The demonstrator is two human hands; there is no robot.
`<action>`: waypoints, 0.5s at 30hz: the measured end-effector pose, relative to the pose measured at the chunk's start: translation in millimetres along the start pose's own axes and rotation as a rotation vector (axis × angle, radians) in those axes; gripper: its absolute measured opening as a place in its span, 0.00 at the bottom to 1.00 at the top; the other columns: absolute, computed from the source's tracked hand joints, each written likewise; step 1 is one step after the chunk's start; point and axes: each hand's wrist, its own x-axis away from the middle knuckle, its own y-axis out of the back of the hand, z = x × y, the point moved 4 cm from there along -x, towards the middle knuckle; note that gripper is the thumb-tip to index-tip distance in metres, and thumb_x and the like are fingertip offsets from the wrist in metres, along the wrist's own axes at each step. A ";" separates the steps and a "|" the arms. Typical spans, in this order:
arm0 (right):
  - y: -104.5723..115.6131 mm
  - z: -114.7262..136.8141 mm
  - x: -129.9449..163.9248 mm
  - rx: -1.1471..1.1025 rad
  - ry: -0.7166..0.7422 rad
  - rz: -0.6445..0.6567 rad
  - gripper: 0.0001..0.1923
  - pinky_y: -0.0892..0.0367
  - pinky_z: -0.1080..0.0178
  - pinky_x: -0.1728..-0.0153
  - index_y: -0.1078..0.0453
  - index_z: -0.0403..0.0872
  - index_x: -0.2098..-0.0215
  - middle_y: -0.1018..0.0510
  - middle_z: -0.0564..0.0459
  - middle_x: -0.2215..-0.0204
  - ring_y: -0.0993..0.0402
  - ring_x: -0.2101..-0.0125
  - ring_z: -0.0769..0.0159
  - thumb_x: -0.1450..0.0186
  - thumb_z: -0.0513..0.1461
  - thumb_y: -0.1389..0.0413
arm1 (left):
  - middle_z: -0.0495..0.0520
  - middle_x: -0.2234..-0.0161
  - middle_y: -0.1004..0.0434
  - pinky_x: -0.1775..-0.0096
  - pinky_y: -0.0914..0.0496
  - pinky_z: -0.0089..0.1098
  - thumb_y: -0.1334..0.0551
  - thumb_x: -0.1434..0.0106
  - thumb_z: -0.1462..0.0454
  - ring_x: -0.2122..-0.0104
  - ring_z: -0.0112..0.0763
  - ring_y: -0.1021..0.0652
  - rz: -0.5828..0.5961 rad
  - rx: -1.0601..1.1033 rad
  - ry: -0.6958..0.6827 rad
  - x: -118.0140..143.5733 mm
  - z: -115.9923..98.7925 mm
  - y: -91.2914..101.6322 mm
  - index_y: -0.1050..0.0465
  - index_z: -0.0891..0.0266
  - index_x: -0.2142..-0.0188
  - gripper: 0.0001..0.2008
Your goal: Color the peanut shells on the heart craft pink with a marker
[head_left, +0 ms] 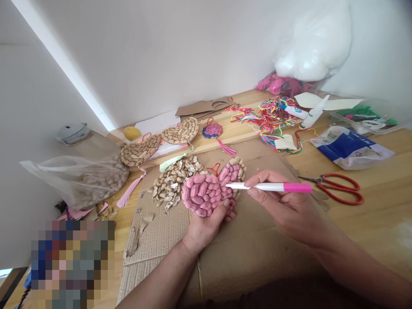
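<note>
Right hand closed around a slim white marker with a bright pink end, thumb and fingers pinching the barrel, a person works over a lobed plaque of pink-coloured peanut shells. The marker's tip is at the shells near the middle; whether it presses on them is hard to tell. The left hand clamps the plaque's lower edge, thumb across the front and fingers mostly hidden behind, holding it tilted toward the viewer above a flattened sheet of brown cardboard. Tan shells show along the plaque's right side, and a thin red cord loop rises from its top.

The plaque is probably light and fairly stiff, its ridged face offering good grip but brittle shells that hard squeezing could crack or loosen; the rim, supported from behind, looks the safest hold. The smooth marker should sit easily in a light pinch.

Just behind the plaque lies a heap of loose, split tan peanut shells; to the right, red-handled metal scissors rest on the wooden tabletop. Farther back are tangled multicoloured threads.
</note>
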 end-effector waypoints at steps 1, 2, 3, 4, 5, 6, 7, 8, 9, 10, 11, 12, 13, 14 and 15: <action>0.8 0.5 0.8 0.020 0.020 0.021 0.06 0.40 0.66 0.76 0.27 0.50 0.60 0.26 0.56 0.71 0.35 0.76 0.70 0.27 0.42 0.45 | 0.56 0.71 0.19 0.65 0.22 0.41 0.37 0.34 0.46 0.71 0.39 0.21 -0.004 0.000 0.003 0.0 0.1 0.0 0.22 0.59 0.67 0.19; 1.7 0.5 1.7 0.035 0.034 0.034 0.07 0.40 0.66 0.76 0.27 0.50 0.59 0.25 0.55 0.70 0.34 0.75 0.69 0.27 0.42 0.45 | 0.56 0.72 0.19 0.65 0.22 0.40 0.37 0.34 0.46 0.71 0.39 0.21 -0.006 -0.003 0.002 -0.1 -0.1 0.0 0.22 0.59 0.67 0.19; 2.7 -0.2 2.5 0.048 0.037 0.042 0.07 0.39 0.65 0.75 0.27 0.50 0.59 0.25 0.55 0.70 0.32 0.74 0.68 0.27 0.43 0.44 | 0.56 0.72 0.19 0.65 0.22 0.40 0.37 0.34 0.46 0.71 0.39 0.21 -0.003 -0.009 -0.001 -0.2 -0.5 -0.1 0.22 0.58 0.67 0.19; 3.8 -1.3 3.3 0.057 0.030 0.042 0.07 0.38 0.65 0.75 0.26 0.50 0.58 0.24 0.54 0.70 0.31 0.73 0.67 0.28 0.44 0.44 | 0.56 0.72 0.19 0.65 0.22 0.40 0.37 0.34 0.46 0.71 0.39 0.21 0.005 -0.018 -0.006 -0.3 -1.1 -0.3 0.22 0.58 0.67 0.19; 5.0 -2.5 4.0 0.063 0.014 0.038 0.08 0.38 0.65 0.75 0.26 0.51 0.58 0.24 0.54 0.71 0.31 0.73 0.66 0.28 0.45 0.44 | 0.55 0.72 0.20 0.65 0.22 0.40 0.37 0.34 0.46 0.71 0.39 0.21 0.012 -0.028 -0.013 -0.4 -1.8 -0.4 0.22 0.58 0.67 0.19; 6.3 -3.6 4.5 0.067 -0.003 0.031 0.09 0.37 0.64 0.75 0.26 0.51 0.58 0.25 0.55 0.72 0.31 0.74 0.66 0.28 0.46 0.44 | 0.55 0.71 0.20 0.66 0.22 0.40 0.37 0.34 0.47 0.71 0.39 0.21 0.020 -0.037 -0.021 -0.4 -2.5 -0.4 0.22 0.58 0.67 0.19; 7.4 -4.3 4.9 0.071 -0.015 0.024 0.10 0.37 0.64 0.75 0.26 0.51 0.58 0.24 0.55 0.73 0.30 0.74 0.65 0.28 0.47 0.44 | 0.55 0.71 0.20 0.66 0.22 0.39 0.37 0.34 0.47 0.71 0.38 0.21 0.026 -0.046 -0.028 -0.3 -3.0 -0.3 0.22 0.58 0.67 0.18; 8.4 -4.5 5.1 0.078 -0.020 0.018 0.11 0.36 0.63 0.75 0.26 0.51 0.58 0.24 0.55 0.73 0.30 0.74 0.65 0.28 0.48 0.44 | 0.55 0.71 0.20 0.65 0.22 0.39 0.38 0.33 0.47 0.71 0.38 0.21 0.031 -0.056 -0.034 -0.2 -3.4 -0.1 0.22 0.59 0.67 0.18; 9.2 -4.2 5.2 0.089 -0.018 0.011 0.11 0.35 0.63 0.74 0.25 0.51 0.59 0.24 0.55 0.73 0.29 0.74 0.65 0.28 0.48 0.44 | 0.55 0.71 0.20 0.65 0.22 0.39 0.38 0.33 0.47 0.71 0.38 0.21 0.035 -0.068 -0.040 0.1 -3.6 0.2 0.22 0.59 0.67 0.18; 9.9 -3.6 5.2 0.102 -0.011 0.002 0.12 0.35 0.63 0.73 0.25 0.51 0.60 0.23 0.54 0.73 0.29 0.74 0.64 0.28 0.49 0.44 | 0.55 0.71 0.20 0.64 0.22 0.39 0.38 0.32 0.48 0.71 0.38 0.21 0.037 -0.080 -0.049 0.4 -3.9 0.6 0.22 0.59 0.67 0.18; 10.4 -3.0 5.1 0.114 -0.003 -0.011 0.12 0.34 0.62 0.73 0.25 0.51 0.61 0.23 0.54 0.73 0.29 0.74 0.64 0.28 0.49 0.45 | 0.55 0.71 0.20 0.64 0.22 0.39 0.39 0.32 0.48 0.70 0.38 0.21 0.042 -0.095 -0.058 0.7 -4.2 0.8 0.23 0.59 0.67 0.18; 10.6 -2.6 5.0 0.125 0.002 -0.024 0.12 0.34 0.62 0.73 0.26 0.51 0.61 0.23 0.54 0.73 0.29 0.74 0.64 0.28 0.49 0.45 | 0.55 0.71 0.20 0.63 0.23 0.39 0.39 0.31 0.49 0.70 0.38 0.21 0.046 -0.114 -0.069 1.1 -4.5 1.0 0.23 0.59 0.68 0.18; 10.6 -2.6 4.9 0.133 0.003 -0.037 0.12 0.34 0.62 0.73 0.26 0.51 0.62 0.23 0.54 0.74 0.29 0.74 0.65 0.28 0.49 0.45 | 0.55 0.70 0.20 0.62 0.23 0.39 0.40 0.31 0.49 0.69 0.38 0.21 0.047 -0.135 -0.080 1.4 -4.8 1.1 0.23 0.58 0.68 0.18; 10.5 -2.8 4.7 0.135 0.000 -0.053 0.12 0.35 0.62 0.74 0.26 0.51 0.61 0.23 0.54 0.74 0.29 0.75 0.65 0.28 0.49 0.45 | 0.55 0.70 0.20 0.61 0.23 0.39 0.40 0.30 0.49 0.68 0.38 0.21 0.048 -0.154 -0.090 1.7 -5.2 1.1 0.23 0.58 0.68 0.18; 10.3 -3.5 4.5 0.136 -0.008 -0.070 0.11 0.36 0.62 0.75 0.26 0.51 0.60 0.23 0.54 0.74 0.30 0.76 0.65 0.28 0.48 0.45 | 0.55 0.70 0.20 0.60 0.23 0.40 0.40 0.30 0.50 0.68 0.38 0.21 0.049 -0.168 -0.098 1.8 -5.5 1.1 0.23 0.58 0.68 0.18</action>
